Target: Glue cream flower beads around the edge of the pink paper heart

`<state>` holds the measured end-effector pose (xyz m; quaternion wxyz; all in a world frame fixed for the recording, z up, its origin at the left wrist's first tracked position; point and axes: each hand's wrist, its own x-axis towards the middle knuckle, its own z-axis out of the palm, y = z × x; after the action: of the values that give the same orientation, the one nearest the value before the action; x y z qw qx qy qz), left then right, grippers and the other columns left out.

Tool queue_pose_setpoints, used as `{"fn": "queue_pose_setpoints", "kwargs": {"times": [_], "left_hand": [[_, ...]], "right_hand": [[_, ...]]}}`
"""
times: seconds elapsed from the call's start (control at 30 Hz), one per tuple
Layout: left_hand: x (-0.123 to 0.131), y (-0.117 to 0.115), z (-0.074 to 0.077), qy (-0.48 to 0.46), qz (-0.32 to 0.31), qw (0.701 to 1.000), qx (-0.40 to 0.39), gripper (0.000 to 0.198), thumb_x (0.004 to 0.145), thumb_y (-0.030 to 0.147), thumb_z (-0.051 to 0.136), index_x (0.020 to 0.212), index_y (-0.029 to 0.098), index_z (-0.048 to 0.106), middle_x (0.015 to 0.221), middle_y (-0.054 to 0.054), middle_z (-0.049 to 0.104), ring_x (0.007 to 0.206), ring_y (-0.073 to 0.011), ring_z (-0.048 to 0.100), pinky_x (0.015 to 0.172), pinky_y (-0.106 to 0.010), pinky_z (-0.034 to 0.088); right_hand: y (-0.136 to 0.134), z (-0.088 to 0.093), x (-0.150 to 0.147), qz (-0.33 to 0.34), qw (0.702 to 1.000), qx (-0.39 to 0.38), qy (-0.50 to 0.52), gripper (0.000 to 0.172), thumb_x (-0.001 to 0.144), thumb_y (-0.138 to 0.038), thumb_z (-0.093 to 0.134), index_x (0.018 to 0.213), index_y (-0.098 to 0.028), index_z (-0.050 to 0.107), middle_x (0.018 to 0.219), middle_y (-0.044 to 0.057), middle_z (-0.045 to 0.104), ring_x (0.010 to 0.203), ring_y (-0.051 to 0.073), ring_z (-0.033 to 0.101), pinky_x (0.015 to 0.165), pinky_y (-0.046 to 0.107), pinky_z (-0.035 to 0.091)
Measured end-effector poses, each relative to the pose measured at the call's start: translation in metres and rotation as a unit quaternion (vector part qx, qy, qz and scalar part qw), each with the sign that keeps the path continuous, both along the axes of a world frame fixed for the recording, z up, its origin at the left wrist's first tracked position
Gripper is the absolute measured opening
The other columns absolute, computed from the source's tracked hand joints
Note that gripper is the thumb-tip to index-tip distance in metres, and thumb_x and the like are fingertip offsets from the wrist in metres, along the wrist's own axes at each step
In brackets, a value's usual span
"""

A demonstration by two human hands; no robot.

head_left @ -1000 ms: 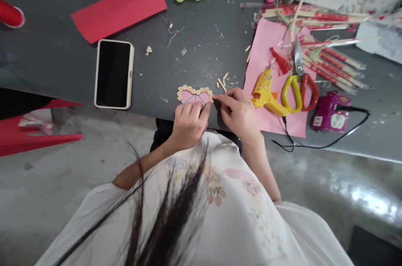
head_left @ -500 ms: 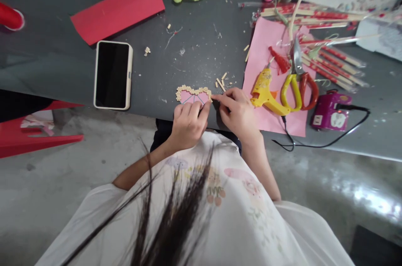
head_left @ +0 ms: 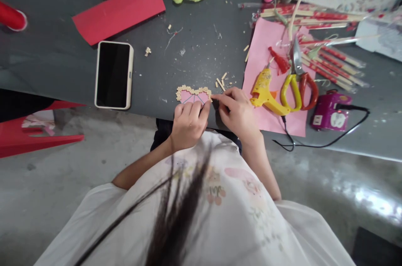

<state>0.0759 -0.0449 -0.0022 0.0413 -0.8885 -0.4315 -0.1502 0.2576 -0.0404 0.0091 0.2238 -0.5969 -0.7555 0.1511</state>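
Observation:
A pink card [head_left: 186, 98] with blue lines lies at the table's front edge, bordered along its wavy upper rim by small pale wooden pieces [head_left: 194, 90]. My left hand [head_left: 190, 121] grips the card's near part, with its fingers curled over it and hiding the lower portion. From the right, my right hand [head_left: 238, 111] touches the border's right end with an outstretched index fingertip. Its thumb stays apart from that finger, and nothing shows between them. Just beyond this hand are several short cut stick pieces [head_left: 221, 85].
At right, a yellow glue gun [head_left: 263, 90] and scissors [head_left: 295, 90] lie on pink paper [head_left: 256, 52], near a purple box [head_left: 329, 111] with a black cable. Wrapped sticks [head_left: 339, 65] lie further right. A phone [head_left: 113, 75] and red paper [head_left: 121, 13] are at left.
Both hands and the card stay in the same place. Only the view has shifted slightly, and the hanging hair has swung to the right.

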Motion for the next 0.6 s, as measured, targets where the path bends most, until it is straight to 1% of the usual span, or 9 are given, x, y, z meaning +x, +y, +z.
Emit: {"fn": "queue_pose_setpoints", "kwargs": {"times": [0.13,0.3,0.43,0.6], "left_hand": [[0.0003,0.0002,0.0000,-0.002,0.001,1.000,0.013,0.035,0.096,0.020,0.045,0.126,0.014,0.063,0.093,-0.010,0.068,0.079,-0.0212,0.057,0.076,-0.038,0.032],[-0.0004,-0.0005,-0.0009,-0.008,0.000,1.000,-0.018,0.038,0.097,0.021,0.043,0.130,0.014,0.059,0.096,-0.011,0.068,0.081,-0.0220,0.058,0.075,-0.038,0.032],[-0.0009,-0.0012,0.0000,-0.010,-0.001,1.000,-0.012,0.038,0.096,0.020,0.044,0.129,0.014,0.061,0.095,-0.011,0.067,0.080,-0.0216,0.057,0.075,-0.038,0.032],[-0.0031,-0.0020,-0.0004,-0.056,-0.009,0.998,-0.038,0.037,0.095,0.020,0.045,0.127,0.014,0.062,0.096,-0.010,0.067,0.084,-0.0214,0.058,0.078,-0.038,0.032]], "right_hand": [[-0.0005,-0.0006,0.0019,-0.002,1.000,0.000,0.019,0.038,0.087,-0.009,0.047,0.114,-0.021,0.070,0.097,0.009,0.062,0.090,0.023,0.059,0.081,0.038,0.053],[-0.0015,-0.0016,0.0025,-0.003,1.000,-0.004,0.021,0.036,0.088,-0.011,0.047,0.113,-0.024,0.069,0.098,0.008,0.062,0.091,0.023,0.059,0.081,0.039,0.052],[-0.0013,-0.0021,0.0022,-0.003,1.000,-0.007,0.019,0.038,0.086,-0.009,0.047,0.114,-0.023,0.069,0.097,0.008,0.062,0.090,0.023,0.058,0.081,0.039,0.052],[-0.0002,-0.0032,0.0026,0.000,1.000,-0.009,0.018,0.040,0.086,-0.010,0.047,0.115,-0.025,0.068,0.098,0.008,0.061,0.093,0.024,0.058,0.082,0.039,0.052]]}}
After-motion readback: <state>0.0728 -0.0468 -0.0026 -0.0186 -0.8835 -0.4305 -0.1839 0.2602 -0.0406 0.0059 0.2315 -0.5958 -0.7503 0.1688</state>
